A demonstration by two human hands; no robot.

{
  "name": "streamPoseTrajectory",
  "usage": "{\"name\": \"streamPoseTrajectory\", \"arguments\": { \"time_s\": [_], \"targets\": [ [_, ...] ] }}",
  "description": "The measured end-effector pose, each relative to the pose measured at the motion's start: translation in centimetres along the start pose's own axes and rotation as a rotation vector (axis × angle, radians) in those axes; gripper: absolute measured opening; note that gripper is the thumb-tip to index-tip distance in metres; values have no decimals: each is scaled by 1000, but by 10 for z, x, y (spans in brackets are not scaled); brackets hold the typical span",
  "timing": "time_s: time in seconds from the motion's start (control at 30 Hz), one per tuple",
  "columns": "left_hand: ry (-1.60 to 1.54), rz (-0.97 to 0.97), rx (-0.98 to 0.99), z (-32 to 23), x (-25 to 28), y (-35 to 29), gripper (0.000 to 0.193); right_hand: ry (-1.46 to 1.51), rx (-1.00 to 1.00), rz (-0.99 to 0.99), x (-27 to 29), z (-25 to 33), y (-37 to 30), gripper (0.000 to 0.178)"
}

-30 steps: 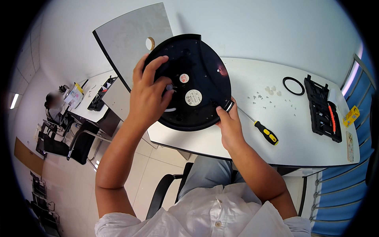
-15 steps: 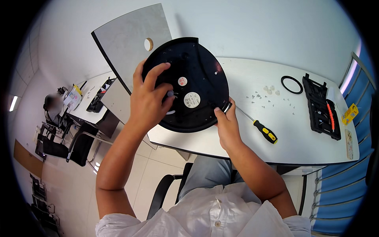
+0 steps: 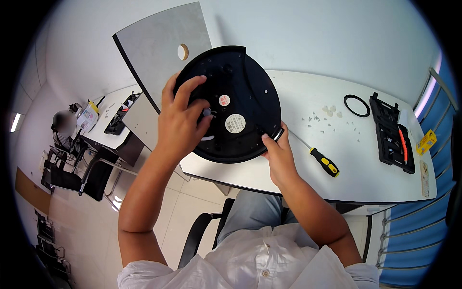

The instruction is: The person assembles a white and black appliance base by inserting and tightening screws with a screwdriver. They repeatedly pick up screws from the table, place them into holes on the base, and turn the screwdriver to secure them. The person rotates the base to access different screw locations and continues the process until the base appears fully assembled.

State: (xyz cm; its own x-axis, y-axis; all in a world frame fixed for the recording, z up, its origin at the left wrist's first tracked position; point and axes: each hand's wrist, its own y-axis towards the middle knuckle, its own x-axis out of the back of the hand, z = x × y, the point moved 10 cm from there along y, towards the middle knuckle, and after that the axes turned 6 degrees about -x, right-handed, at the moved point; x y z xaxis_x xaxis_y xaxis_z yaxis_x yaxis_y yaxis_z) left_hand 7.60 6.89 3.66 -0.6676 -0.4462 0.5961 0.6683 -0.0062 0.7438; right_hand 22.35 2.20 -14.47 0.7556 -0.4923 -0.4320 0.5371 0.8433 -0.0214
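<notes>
"What's just changed?"

"Little. Left to right: the left hand (image 3: 182,123), at nine o'clock on the black round plastic housing (image 3: 259,103), still pinches a small greyish-white piece (image 3: 207,111) between thumb and forefinger. Its other fingers curl over the inside — whether they touch, I can't tell."

"And the right hand (image 3: 278,151)?"

"At four o'clock, clasping the rim, thumb on top. Neither grip has let go, so I'd judge the work on that piece unfinished."

"Where's the housing?"

"Held up above the near edge of the white desk (image 3: 308,185), inner face towards the wearer. Beyond, at four o'clock, lies the black-and-yellow screwdriver (image 3: 325,163); towards three, scattered small screws (image 3: 328,125), then the black ring (image 3: 357,106)."

"Different from a second ago?"

"The housing sits slightly lower — and the reddish glint near its two o'clock edge has gone, probably from a small tilt. The screwdriver hasn't moved."
</notes>
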Motion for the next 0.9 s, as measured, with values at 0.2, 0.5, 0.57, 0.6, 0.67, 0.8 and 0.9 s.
{"name": "streamPoseTrajectory", "arguments": {
  "time_s": [0.2,0.5,0.57,0.6,0.67,0.8,0.9],
  "targets": [
    [-16,-9,-5,-2,0,1,20,9,-2,33,2,-1,-2,60],
    [-59,8,0,-6,-5,3,19,-45,-5,120,18,0,-6,77],
    [-46,8,0,-4,-3,1,19,-249,41,111,31,9,-14,84],
    [-33,7,-9,-4,-1,0,19,-588,224,19,41,37,-28,89],
    [-12,6,-33,-7,-1,0,19,-1152,557,-231,72,77,-49,79],
    [-45,-5,-31,-5,-1,2,21,-1761,396,-375,131,72,-53,57],
    [-60,0,-11,-1,-2,3,25,-1813,296,-328,154,49,-53,52]
  ]
}}
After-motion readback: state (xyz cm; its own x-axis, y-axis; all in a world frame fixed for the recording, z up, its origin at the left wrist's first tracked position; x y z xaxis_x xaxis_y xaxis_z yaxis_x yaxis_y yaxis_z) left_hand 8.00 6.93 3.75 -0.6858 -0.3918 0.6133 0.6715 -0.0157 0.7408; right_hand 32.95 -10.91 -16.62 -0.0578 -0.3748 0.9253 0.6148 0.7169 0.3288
